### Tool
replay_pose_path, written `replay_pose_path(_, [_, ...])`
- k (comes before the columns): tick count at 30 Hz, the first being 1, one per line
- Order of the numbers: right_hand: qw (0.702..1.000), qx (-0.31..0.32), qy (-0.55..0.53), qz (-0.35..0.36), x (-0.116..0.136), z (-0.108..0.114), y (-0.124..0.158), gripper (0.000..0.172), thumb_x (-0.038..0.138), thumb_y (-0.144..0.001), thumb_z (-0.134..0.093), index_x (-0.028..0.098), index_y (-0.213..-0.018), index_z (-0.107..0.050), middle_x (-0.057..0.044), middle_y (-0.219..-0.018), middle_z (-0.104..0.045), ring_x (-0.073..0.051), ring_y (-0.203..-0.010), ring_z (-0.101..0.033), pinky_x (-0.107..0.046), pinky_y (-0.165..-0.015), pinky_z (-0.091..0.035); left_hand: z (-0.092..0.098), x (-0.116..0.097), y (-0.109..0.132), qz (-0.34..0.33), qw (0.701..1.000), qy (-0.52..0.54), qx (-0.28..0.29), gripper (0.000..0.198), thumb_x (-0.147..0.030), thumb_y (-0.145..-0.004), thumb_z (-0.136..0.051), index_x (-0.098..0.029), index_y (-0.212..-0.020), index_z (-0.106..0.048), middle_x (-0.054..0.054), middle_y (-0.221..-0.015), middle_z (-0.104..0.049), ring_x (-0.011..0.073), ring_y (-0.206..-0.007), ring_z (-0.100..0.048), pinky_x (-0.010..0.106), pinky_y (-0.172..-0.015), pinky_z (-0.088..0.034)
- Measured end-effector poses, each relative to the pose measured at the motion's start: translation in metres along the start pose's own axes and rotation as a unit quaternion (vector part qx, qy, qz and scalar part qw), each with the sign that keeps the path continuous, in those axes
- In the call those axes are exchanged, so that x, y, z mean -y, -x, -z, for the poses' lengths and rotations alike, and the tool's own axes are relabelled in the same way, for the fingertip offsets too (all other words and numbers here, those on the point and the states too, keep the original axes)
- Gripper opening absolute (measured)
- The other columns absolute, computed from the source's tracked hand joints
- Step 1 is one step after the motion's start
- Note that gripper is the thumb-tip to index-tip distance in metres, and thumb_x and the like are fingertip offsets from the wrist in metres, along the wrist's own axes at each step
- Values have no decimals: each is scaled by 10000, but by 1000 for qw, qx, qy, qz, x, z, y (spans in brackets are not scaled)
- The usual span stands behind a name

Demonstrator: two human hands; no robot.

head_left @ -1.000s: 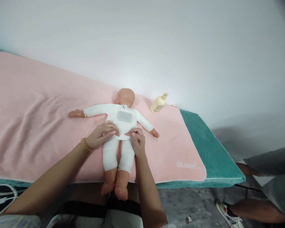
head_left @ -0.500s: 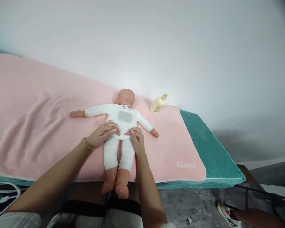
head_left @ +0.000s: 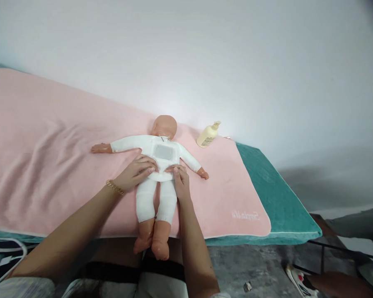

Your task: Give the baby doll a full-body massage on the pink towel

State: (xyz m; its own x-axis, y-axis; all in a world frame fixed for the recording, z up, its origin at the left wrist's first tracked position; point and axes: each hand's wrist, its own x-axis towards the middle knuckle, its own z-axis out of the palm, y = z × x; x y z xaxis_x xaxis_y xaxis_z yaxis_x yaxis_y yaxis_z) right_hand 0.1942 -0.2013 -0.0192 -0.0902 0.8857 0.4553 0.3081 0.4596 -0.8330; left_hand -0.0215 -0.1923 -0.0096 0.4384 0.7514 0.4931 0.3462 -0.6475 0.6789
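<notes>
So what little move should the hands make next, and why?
Perhaps slide the left hand and right hand slightly up the doll: both rest low on its white torso, leaving space below the grey patch.

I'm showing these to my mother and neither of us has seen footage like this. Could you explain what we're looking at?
There's no robot, just a person's bare hands, filmed by one camera worn on their head, looking forward and down. A doll in white, its face not visible, lies on a pink cloth over a green surface. The left hand and right hand touch its lower torso; whether they pinch anything is unclear. A cream pump bottle is near the wall. Someone else's shoe shows at lower right.
</notes>
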Motion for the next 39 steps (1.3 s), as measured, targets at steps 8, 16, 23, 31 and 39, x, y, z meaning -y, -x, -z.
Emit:
replay_pose_path(8, [1000,3,-9,-16,-5,1,-1,446,471,-986,-404,253,-820,-756,-55,-917,-684,-220,-992,-596,-400,-959,-438,-1,3,1,14,1000,17,2,375,-420,-978,-384,-209,-979,-694,74,-1079,-664,236,-1078,-552,417,-1000,-388])
replay_pose_path(16, [999,-3,-24,43,-1,5,2,424,500,-986,-392,261,-970,-741,-67,-1123,-668,-228,-1155,-555,-435,-1063,-390,1,4,3,-26,999,-6,-23,358,-408,-986,-370,-219,-1135,-636,85,-1205,-598,244,-1178,-494,450,-1081,-291])
replay_pose_path(23, [1000,2,-4,4,-3,0,-4,433,464,-999,-372,247,-924,-740,-57,-1061,-690,-205,-1089,-592,-415,-1047,-406,-2,5,0,5,999,-36,21,375,-445,-976,-376,-219,-1166,-607,79,-1230,-601,262,-1195,-484,449,-1063,-306])
replay_pose_path(31, [1000,10,-21,-5,-6,1,-5,404,452,-992,-396,240,-921,-733,-57,-1064,-685,-206,-1107,-584,-413,-1069,-379,-2,6,0,-10,1000,-27,5,380,-451,-979,-375,-209,-1175,-592,82,-1231,-604,263,-1199,-490,447,-1067,-318])
replay_pose_path(39, [999,26,-17,23,-6,3,-3,309,406,-982,-436,270,-1086,-693,-49,-1221,-636,-211,-1224,-513,-435,-1123,-327,-3,7,1,-16,998,-60,-5,394,-446,-977,-390,-205,-1249,-541,91,-1305,-575,268,-1250,-462,482,-1108,-276])
